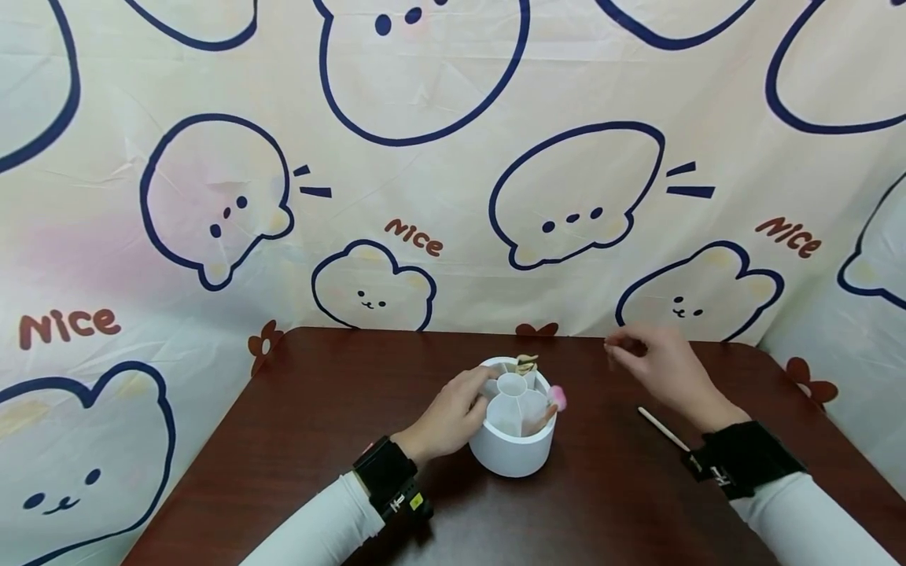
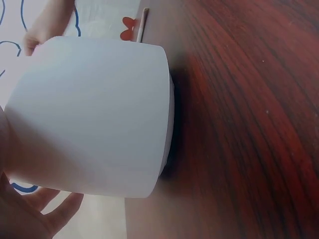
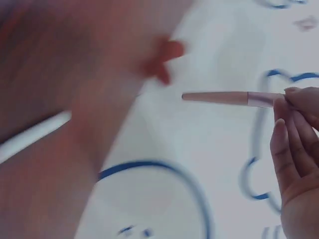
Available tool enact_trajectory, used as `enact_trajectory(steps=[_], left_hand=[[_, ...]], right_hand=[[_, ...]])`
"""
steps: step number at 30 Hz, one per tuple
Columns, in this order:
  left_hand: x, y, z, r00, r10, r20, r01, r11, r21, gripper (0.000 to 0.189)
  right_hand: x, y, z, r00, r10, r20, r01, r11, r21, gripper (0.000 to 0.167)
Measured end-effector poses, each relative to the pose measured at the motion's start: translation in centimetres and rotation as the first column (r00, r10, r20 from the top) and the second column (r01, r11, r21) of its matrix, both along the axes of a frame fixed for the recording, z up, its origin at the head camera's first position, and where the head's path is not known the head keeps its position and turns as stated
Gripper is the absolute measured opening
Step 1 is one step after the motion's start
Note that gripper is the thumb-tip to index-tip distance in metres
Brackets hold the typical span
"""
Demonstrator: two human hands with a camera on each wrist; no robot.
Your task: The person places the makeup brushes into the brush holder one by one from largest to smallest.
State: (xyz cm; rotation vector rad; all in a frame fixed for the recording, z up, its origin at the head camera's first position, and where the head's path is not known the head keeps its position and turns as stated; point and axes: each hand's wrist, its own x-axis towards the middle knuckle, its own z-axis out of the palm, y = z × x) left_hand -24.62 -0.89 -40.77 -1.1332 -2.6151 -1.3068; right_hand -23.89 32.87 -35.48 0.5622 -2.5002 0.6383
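A round white desk organizer [image 1: 515, 456] with several compartments stands upright on the table. My left hand [image 1: 449, 413] grips its left rim, fingers over the edge. In the left wrist view the organizer's smooth wall [image 2: 94, 114] fills much of the picture, with my left hand [image 2: 35, 211] beside it. Off to the right and above the table, my right hand [image 1: 661, 368] is raised. The right wrist view shows my right hand [image 3: 301, 149] pinching a makeup brush [image 3: 214, 97] by its pale metallic part, the beige handle pointing away; its bristles are hidden by the fingers.
A fluffy pink tip [image 1: 557, 398] leans out of the organizer's right side, and a tan item [image 1: 526, 364] sits at its back. On the dark wooden table [image 1: 304, 456] a thin pale stick [image 1: 661, 428] lies near my right wrist. A printed cloth [image 1: 453, 181] hangs behind.
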Motion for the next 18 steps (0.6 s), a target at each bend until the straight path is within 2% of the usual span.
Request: enact_trajectory(steps=[4,9,13,18], left_hand=[[0.0,-0.1,0.0,1.000,0.000,0.007,-0.001,1.000,0.007,0.038],[0.0,-0.1,-0.1,1.000,0.002,0.004,-0.002,1.000,-0.004,0.039],[-0.1,0.0,-0.1,1.000,-0.001,-0.018,0.001,1.000,-0.007,0.038],[-0.2,-0.1,-0.2,1.000,-0.003,-0.022,0.003,1.000,0.001,0.038]], right_hand=[[1.3,-2.6,2.5,0.997,0.074,-0.017,-0.075,0.986,-0.151,0.016],[3.0,-5.5,4.6,0.990,0.139,0.012,-0.132,0.960,-0.249,0.016],[4.1,-7.3,5.3,0.977,0.205,0.051,-0.180,0.935,-0.307,0.016],[4.8,-8.7,5.4,0.957,0.277,0.087,-0.234,0.913,-0.335,0.016]])
